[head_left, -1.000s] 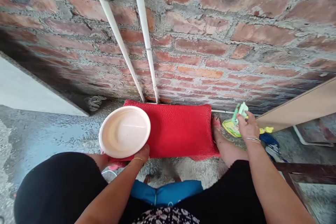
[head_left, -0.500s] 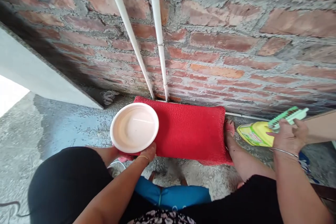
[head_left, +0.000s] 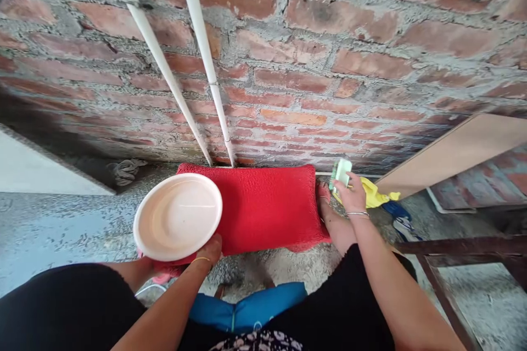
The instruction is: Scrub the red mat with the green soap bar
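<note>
My left hand point(head_left: 211, 249) grips the near right rim of a pale pink basin point(head_left: 177, 216) holding water. The basin is over the left end of a red, textured cloth point(head_left: 263, 208) spread on a low, bench-like support. My left fingers are partly hidden under the basin. Off the cloth's right end, my right hand point(head_left: 353, 192) is closed around a pale green scrubbing brush point(head_left: 342, 170), its bristles facing left. Behind that hand a yellow bottle point(head_left: 373, 194) shows in part.
Two white pipes point(head_left: 201, 27) run down the brick wall point(head_left: 308, 55) behind the cloth. A tan board point(head_left: 453, 148) leans at right, near a dark wooden frame point(head_left: 448, 247). A grey rag point(head_left: 125, 170) lies on the wet floor point(head_left: 74, 225) at left.
The view has swung to the right. The basin looks larger and nearer, still in my left hand. My right hand has moved toward the cloth and turned the brush more upright.
</note>
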The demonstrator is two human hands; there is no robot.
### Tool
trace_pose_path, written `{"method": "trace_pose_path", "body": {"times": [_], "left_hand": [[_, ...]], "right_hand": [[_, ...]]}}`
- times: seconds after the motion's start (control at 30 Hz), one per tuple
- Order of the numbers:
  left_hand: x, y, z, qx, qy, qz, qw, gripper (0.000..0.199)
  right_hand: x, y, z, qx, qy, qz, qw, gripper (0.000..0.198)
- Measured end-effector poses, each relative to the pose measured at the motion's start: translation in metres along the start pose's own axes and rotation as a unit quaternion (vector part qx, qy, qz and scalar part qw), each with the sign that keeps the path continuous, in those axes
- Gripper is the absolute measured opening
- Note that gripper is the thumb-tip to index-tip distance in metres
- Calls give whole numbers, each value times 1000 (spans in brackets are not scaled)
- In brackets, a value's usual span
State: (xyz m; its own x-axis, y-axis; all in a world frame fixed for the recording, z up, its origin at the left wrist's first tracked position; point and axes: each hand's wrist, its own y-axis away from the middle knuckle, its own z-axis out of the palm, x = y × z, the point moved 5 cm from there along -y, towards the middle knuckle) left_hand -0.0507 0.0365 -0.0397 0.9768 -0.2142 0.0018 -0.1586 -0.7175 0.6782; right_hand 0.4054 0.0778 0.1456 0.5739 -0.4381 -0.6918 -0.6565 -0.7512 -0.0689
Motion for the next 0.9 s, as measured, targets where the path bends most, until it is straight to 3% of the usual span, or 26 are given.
{"method": "trace_pose_path", "body": {"times": [0.1, 0.2, 0.43, 0.7, 0.83, 0.9], "left_hand": [[-1, -1, 3, 4, 0, 2, 1000, 33], [-3, -3, 6, 2, 5, -3, 1000, 33], [-2, 0, 2, -12, 40, -19, 999, 27], [1, -1, 0, -17, -8, -1, 1000, 30], [0, -2, 1, -10, -4, 1, 1000, 28], [0, -2, 2, -12, 2, 4, 1000, 29]], "right_hand": [[-1, 3, -19, 95, -153, 2, 984, 73], [5, -3, -27, 106, -202, 51, 972, 72], [6, -17, -24, 127, -290, 54, 947, 63], [9, -27, -15, 138, -306, 49, 940, 57], [12, -33, -12, 130, -313, 86, 937, 54], [9, -34, -12, 132, -308, 65, 940, 57]]}}
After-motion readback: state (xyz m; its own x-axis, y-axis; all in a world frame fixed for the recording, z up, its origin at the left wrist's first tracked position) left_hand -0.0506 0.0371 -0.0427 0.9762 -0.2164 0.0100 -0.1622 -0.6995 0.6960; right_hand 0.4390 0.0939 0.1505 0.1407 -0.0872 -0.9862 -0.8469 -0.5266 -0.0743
